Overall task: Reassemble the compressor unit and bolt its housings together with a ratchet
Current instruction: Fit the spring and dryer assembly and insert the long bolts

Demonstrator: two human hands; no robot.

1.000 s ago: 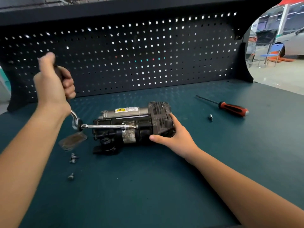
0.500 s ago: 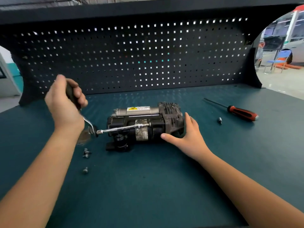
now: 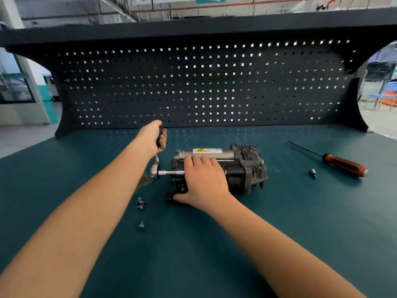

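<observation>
The compressor unit [image 3: 245, 168] lay on its side at the centre of the frame on the teal bench top [image 3: 193, 254], its finned end toward the right and its yellow warning label facing up. The left hand [image 3: 151, 136], just left of and above the unit, was closed in a fist around the dark handle of the ratchet [image 3: 155, 168], which stood nearly upright. From the ratchet's head an extension bar [image 3: 171, 173] ran level to the right and vanished under the right hand [image 3: 204, 181]; where its socket met the housing could not be seen. The right hand lay open across the left half of the unit, fingers fairly straight over the top and thumb down at the black bracket near the bench, apparently pressing to steady it. Judging by this, the bolting step was in hand: one housing bolt being run in while the body was braced. The next move would probably call for swinging the handle through an arc with the extension kept in line with the bolt, and firm downward pressure so the unit would not roll. Loose bolts [image 3: 140, 204] lay at lower left of the unit, suggesting more remained to fit. A red-handled screwdriver [image 3: 341, 164] and a small bit [image 3: 312, 173] lay at right, well apart from the work.
</observation>
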